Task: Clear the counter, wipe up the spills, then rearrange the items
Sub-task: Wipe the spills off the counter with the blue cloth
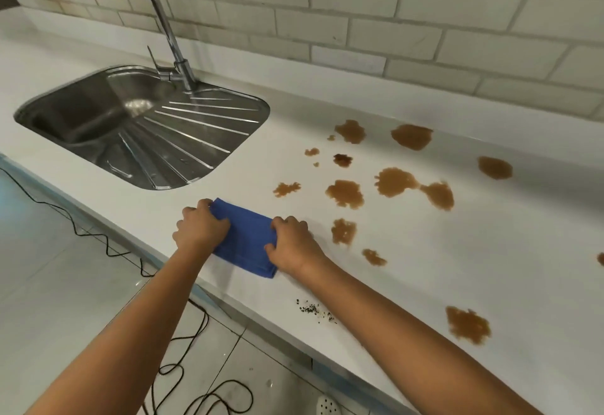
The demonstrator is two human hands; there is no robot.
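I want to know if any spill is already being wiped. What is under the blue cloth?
The blue cloth lies folded on the white counter, both hands gripping its ends. What it covers is hidden; the brown spills in view lie apart from it.

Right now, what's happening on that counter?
A person is holding a folded blue cloth flat on the white counter, left hand gripping its left edge and right hand its right edge. The brown liquid spills spread to the right of the cloth look untouched, and a patch of dark crumbs lies near the front edge. The stainless steel sink sits to the left. No wiping seems to have reached the spills yet.
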